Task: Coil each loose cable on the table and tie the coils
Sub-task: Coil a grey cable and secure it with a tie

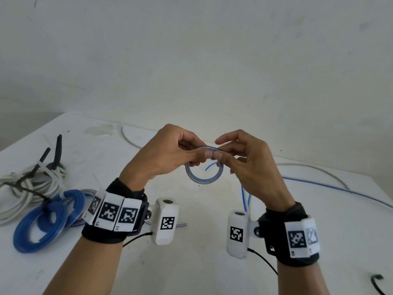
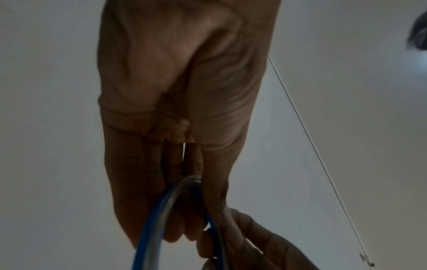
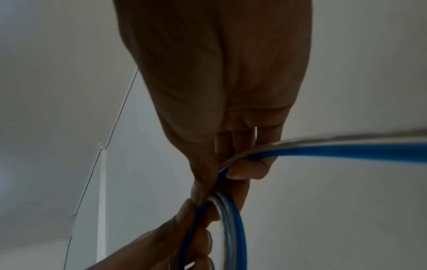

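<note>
Above the white table (image 1: 191,262) I hold a small coil (image 1: 203,181) of blue and clear cable. My left hand (image 1: 170,152) pinches the top of the coil between thumb and fingers. My right hand (image 1: 240,158) pinches the same spot from the right, and the cable's loose run (image 1: 331,188) trails from it down and across the table to the right. In the left wrist view the coil (image 2: 159,219) hangs from my fingers. The right wrist view shows the cable (image 3: 335,151) passing through my curled fingers and the coil (image 3: 233,228) below them.
On the left lie a tied blue coil (image 1: 49,220), a tied white cable bundle (image 1: 25,188) and black-handled pliers (image 1: 56,154). A white cable (image 1: 319,170) runs along the far right. A black cable end (image 1: 377,283) sits at the near right.
</note>
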{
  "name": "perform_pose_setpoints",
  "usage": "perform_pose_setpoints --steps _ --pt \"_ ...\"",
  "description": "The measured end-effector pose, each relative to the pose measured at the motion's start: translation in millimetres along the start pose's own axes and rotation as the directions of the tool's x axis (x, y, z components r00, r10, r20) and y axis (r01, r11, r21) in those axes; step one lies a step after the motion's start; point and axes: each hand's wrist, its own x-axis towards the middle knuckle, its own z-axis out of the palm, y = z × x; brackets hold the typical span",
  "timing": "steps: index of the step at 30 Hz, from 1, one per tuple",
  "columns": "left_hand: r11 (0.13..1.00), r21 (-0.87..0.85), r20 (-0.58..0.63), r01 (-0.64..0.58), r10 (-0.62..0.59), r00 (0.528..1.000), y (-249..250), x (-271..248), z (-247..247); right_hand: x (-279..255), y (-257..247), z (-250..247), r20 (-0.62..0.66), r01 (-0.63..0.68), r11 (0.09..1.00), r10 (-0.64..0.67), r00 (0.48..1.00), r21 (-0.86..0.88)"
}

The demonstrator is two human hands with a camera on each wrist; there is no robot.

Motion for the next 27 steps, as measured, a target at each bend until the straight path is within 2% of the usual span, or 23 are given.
perform_pose_setpoints --steps 3,6,9,12,15,20,24,27 --pt "0.995 -0.098 -0.040 0.008 -0.012 0.999 -0.2 1.8 0.4 1.2 -0.8 1.0 -0.059 0.025 0.998 -0.022 0.998 0.055" --pt "0.981 -0.194 -0.137 -0.012 -0.015 0.990 1.1 3.4 0.6 2.0 -4.4 6.4 -0.117 0.048 0.981 -0.026 0.993 0.189" --pt "0.954 -0.298 -0.237 -0.031 -0.043 0.971 2.5 4.8 -1.2 2.0 -10.6 17.4 -0.186 0.030 0.927 0.043 0.982 0.374" --pt "0.942 -0.332 -0.267 -0.048 -0.045 0.963 5.2 3.7 -1.6 0.2 -15.6 30.2 -0.247 0.035 0.889 0.089 0.965 0.456" --pt "0.941 -0.338 -0.227 -0.026 -0.054 0.972 3.0 1.3 -9.3 -0.2 -14.3 34.8 -0.258 0.044 0.892 0.082 0.963 0.449" --pt "0.976 -0.206 0.020 0.073 -0.070 0.997 7.8 -3.9 -13.8 0.9 -9.1 27.0 -0.223 0.076 0.961 -0.015 0.975 0.267" --pt "0.984 -0.121 0.006 0.134 -0.134 0.991 10.3 -0.4 1.1 -1.2 -11.3 24.3 -0.149 0.088 0.982 -0.063 0.987 0.168" --pt "0.978 -0.083 0.054 0.192 -0.188 0.981 10.2 -0.2 10.9 -2.4 -12.6 20.5 -0.144 0.098 0.991 -0.084 0.986 0.093"
